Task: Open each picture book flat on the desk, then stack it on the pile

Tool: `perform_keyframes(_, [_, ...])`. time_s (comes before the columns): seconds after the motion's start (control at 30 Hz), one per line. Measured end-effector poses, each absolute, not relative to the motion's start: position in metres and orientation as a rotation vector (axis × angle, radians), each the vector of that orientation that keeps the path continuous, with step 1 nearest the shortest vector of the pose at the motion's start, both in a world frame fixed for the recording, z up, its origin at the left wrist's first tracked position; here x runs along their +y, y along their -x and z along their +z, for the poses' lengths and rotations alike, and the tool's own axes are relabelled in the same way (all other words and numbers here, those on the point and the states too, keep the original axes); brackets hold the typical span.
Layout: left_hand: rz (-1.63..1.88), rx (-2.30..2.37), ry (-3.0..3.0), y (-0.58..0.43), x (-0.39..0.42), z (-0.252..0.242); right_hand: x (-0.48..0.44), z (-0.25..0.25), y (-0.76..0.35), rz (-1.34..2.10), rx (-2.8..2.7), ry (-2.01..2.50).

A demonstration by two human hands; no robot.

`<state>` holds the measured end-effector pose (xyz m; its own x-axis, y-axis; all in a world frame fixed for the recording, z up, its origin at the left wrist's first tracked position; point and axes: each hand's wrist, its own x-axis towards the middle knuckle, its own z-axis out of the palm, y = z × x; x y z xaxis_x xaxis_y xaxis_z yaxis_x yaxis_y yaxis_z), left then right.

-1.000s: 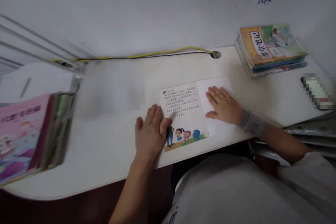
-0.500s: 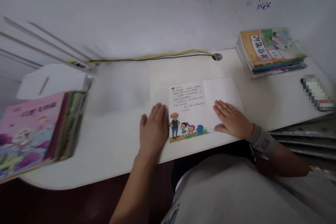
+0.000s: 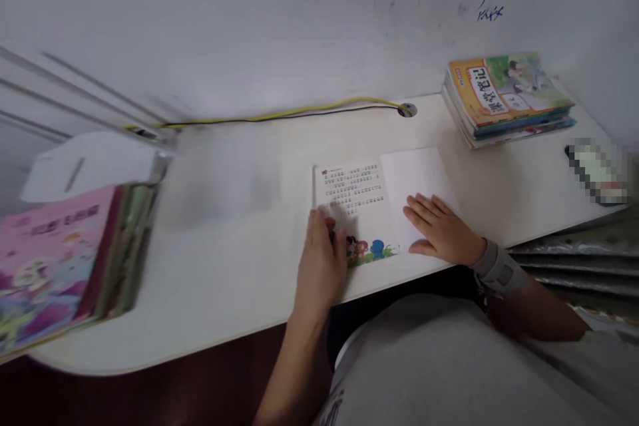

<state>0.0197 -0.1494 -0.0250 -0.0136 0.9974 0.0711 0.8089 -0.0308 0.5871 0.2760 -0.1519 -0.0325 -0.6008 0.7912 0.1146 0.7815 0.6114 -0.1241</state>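
An open picture book (image 3: pixel 359 219) lies on the white desk in front of me. Its left page carries printed text and cartoon figures; the right page is plain white. My left hand (image 3: pixel 322 266) is at the left page's outer edge, thumb over the paper and fingers along the outside, closed on that edge. It covers part of the cartoon picture, and the page's left edge looks slightly raised. Flat on the white right page rests my right hand (image 3: pixel 442 229), its fingers stretched out, with a grey band (image 3: pixel 496 266) round the wrist.
A stack of books (image 3: pixel 509 96) stands at the back right, near a blurred-out phone-like object (image 3: pixel 596 170). On the left are more books (image 3: pixel 64 253) beside a white box (image 3: pixel 90 163). A yellow cable (image 3: pixel 299 108) runs along the wall to a desk hole (image 3: pixel 408 110).
My left hand has moved right from the desk beside the book onto the left page's edge, its thumb now over the page. My right hand stays flat. The view has shifted slightly.
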Motion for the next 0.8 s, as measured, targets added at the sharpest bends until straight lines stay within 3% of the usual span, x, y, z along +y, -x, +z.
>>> perform_keyframes(0.43, [0.751, 2.049, -1.602, -0.001, -0.162, -0.03, -0.158, -0.033, -0.277, 0.111, -2.495, 1.338])
perform_keyframes(0.8, [0.765, 1.885, -1.841, 0.004, -0.156, -0.043, -0.16, -0.031, -0.283, 0.047, -2.391, 1.439])
